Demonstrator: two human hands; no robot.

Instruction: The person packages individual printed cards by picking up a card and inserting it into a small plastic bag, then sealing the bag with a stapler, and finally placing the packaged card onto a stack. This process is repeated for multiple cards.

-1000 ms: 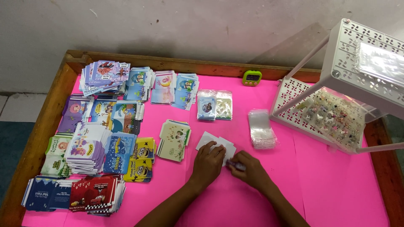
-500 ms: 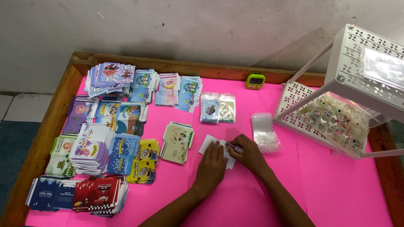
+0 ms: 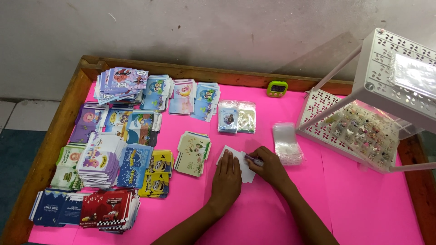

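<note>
My left hand (image 3: 226, 178) lies flat, fingers together, pressing down on a white card (image 3: 245, 170) on the pink table cover (image 3: 363, 204). My right hand (image 3: 269, 167) is closed around a small purple pen (image 3: 253, 158) whose tip rests on the same card. A stack of pale green picture cards (image 3: 193, 146) sits just left of my left hand. A pile of clear plastic sleeves (image 3: 286, 143) lies just right of my right hand.
Several stacks of colourful printed cards (image 3: 113, 149) fill the left half of the table. Two bagged card packs (image 3: 236, 116) and a small green timer (image 3: 277, 88) sit farther back. A white perforated rack (image 3: 386, 100) with small trinkets stands at right. A wooden rim (image 3: 54, 140) borders the table.
The view has shifted slightly. My hands have stayed on the white card, and the right hand with the pen has moved a little up and to the left across it.
</note>
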